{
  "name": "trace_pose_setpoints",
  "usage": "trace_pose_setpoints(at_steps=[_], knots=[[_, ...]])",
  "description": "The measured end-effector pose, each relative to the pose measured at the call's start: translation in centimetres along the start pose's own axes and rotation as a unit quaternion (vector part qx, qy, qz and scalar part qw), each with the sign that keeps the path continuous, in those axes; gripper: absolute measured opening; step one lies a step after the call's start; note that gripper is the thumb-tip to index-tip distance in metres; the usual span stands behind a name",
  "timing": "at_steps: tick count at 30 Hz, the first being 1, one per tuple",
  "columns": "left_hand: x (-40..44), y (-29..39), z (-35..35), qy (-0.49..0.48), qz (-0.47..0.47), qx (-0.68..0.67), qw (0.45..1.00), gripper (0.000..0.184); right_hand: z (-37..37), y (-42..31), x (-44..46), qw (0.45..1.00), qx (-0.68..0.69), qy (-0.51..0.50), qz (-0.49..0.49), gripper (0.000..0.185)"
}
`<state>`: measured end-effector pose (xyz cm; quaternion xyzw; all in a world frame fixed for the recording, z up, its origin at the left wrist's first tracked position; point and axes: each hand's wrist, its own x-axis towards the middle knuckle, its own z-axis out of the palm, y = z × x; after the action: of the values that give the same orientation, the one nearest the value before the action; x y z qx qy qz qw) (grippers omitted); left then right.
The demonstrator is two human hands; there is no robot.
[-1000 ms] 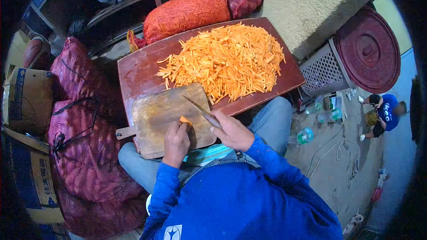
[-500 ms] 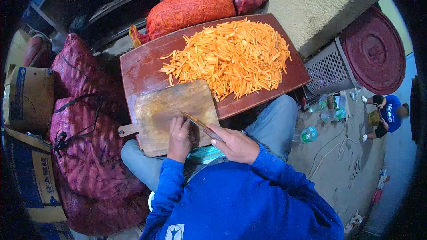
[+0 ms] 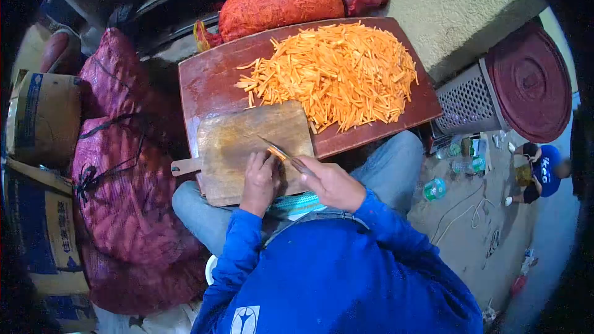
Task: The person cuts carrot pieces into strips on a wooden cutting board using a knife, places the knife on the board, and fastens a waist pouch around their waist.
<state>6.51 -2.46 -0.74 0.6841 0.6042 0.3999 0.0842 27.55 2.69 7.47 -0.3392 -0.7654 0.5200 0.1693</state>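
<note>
My right hand [image 3: 334, 185] is closed round the handle of a knife [image 3: 286, 156], its blade angled up and left over the wooden cutting board [image 3: 216, 139]. Beside the blade shows a small orange piece [image 3: 276, 152]. My left hand [image 3: 260, 179] rests on the board just left of the knife, fingers curled and pressed together; anything beneath them is hidden. A large heap of orange vegetable sticks [image 3: 346, 74] lies on the red-brown table [image 3: 207, 83] beyond the board.
An orange mesh sack [image 3: 284, 3] lies behind the table. Purple mesh sacks [image 3: 133, 192] and cardboard boxes [image 3: 46, 117] stand at left. To the right are a grey perforated basket [image 3: 467, 105], a dark red lid [image 3: 529, 83], plastic bottles [image 3: 434, 189] and another person [image 3: 544, 170].
The view has shifted slightly, moving the table and board rightward. The knife stays in my right hand near my left fingers, and an orange piece now shows at the blade.
</note>
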Motion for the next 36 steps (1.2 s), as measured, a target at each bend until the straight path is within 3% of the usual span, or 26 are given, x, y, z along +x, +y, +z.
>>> trace_pose_setpoints(at_steps=[7, 10, 12, 16, 22, 31, 36], knots=[[0.0, -0.2, 0.4, 0.026, 0.018, 0.016, 0.999, 0.024, 0.9, 0.7, 0.7, 0.996, -0.069, -0.018, 0.047, 0.039], [0.1, 0.1, 0.1, 0.058, -0.021, -0.041, 0.997, 0.021, 0.9, 1.3, 1.2, 1.000, 0.008, 0.014, -0.011, 0.039], [-0.2, 0.7, -0.3, 0.138, -0.107, -0.096, 0.980, 0.018, 0.4, 1.1, 0.8, 0.997, 0.039, 0.057, -0.038, 0.040], [-1.3, -0.6, -1.2, 0.128, -0.152, -0.076, 0.977, 0.018, -0.5, 0.2, -0.1, 0.999, 0.023, 0.027, 0.000, 0.042], [-1.1, -0.5, -0.9, 0.058, -0.080, 0.015, 0.995, 0.019, 0.0, 0.4, -1.0, 1.000, -0.001, 0.001, -0.008, 0.040], [-0.8, -0.8, -0.6, 0.065, -0.044, -0.001, 0.997, 0.034, 1.1, 1.0, 0.7, 0.992, -0.125, -0.006, -0.004, 0.042], [-1.0, -1.0, -0.6, 0.059, -0.063, -0.002, 0.996, 0.019, 0.4, 0.7, 1.7, 0.997, -0.070, -0.016, -0.017, 0.044]])
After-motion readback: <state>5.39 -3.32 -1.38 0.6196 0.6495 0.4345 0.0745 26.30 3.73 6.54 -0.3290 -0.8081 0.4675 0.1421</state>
